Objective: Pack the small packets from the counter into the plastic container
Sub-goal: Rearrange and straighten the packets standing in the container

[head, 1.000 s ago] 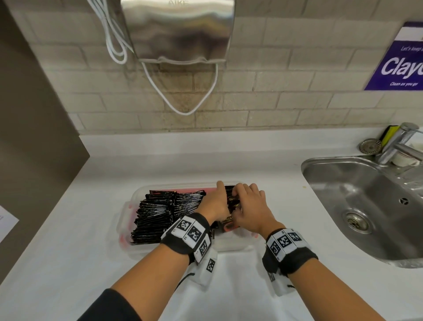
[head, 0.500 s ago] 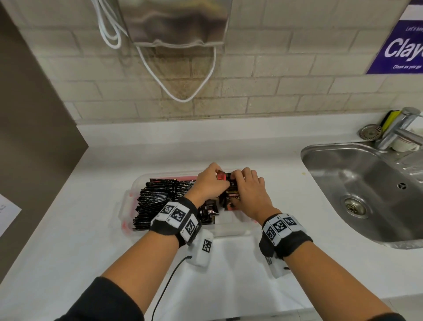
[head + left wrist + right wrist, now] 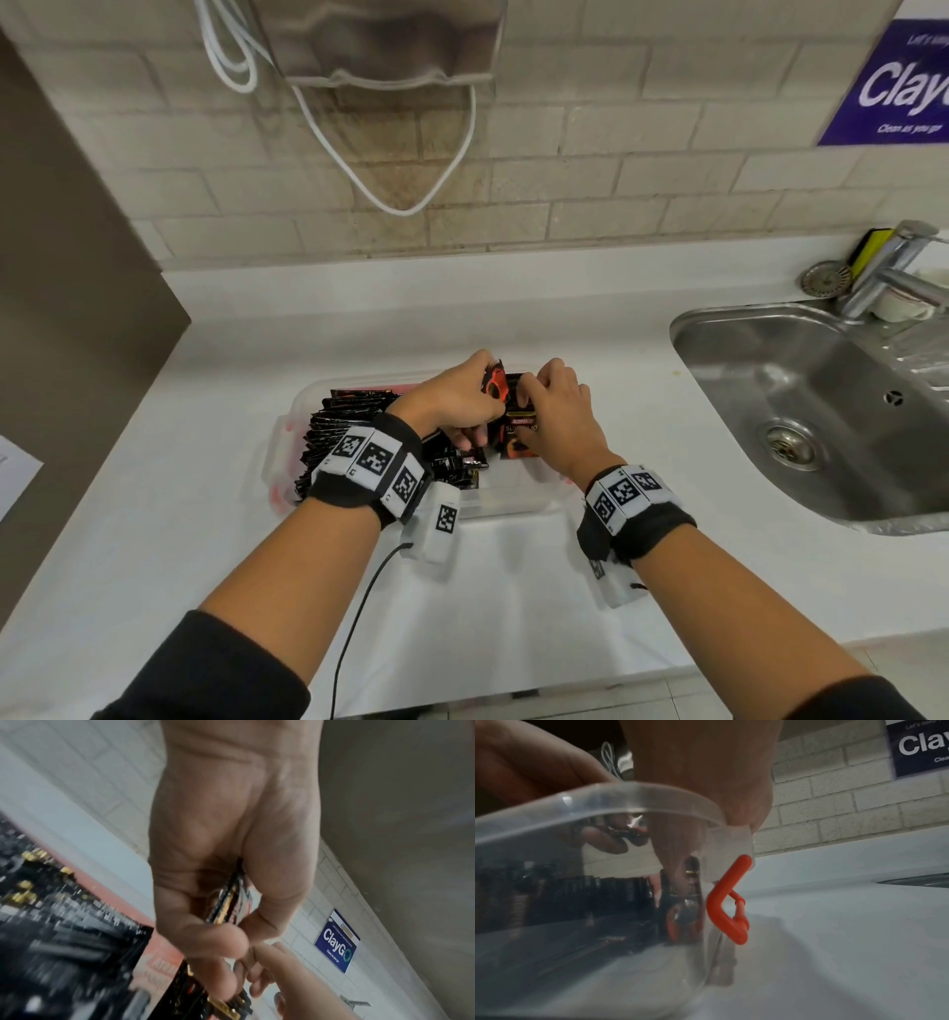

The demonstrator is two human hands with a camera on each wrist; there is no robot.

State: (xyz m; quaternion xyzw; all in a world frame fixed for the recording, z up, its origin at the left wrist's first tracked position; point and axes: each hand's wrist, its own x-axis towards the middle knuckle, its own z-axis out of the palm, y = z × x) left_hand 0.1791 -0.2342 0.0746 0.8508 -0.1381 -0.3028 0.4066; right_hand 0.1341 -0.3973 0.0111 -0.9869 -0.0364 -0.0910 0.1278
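A clear plastic container (image 3: 287, 437) with red clips sits on the white counter. A row of black packets (image 3: 349, 426) stands on edge in its left half; the same row (image 3: 64, 923) shows blurred in the left wrist view. My left hand (image 3: 488, 390) grips a small bunch of black and red packets (image 3: 228, 902) above the container's middle. My right hand (image 3: 529, 406) is just to its right, fingers curled over the top of upright packets (image 3: 518, 429) with the thumb on their near face. In the right wrist view the container's rim (image 3: 628, 795) and a red clip (image 3: 729, 902) fill the front.
A steel sink (image 3: 801, 411) with a tap (image 3: 888, 272) lies to the right. A brown panel (image 3: 67, 288) bounds the counter on the left. A hand dryer (image 3: 390, 41) with a white cable hangs on the tiled wall behind. White counter (image 3: 488, 591) lies in front of the container.
My left hand has come up from low in the container with a bunch of packets. My right hand stayed beside it on the upright packets. The head view tilted slightly downward.
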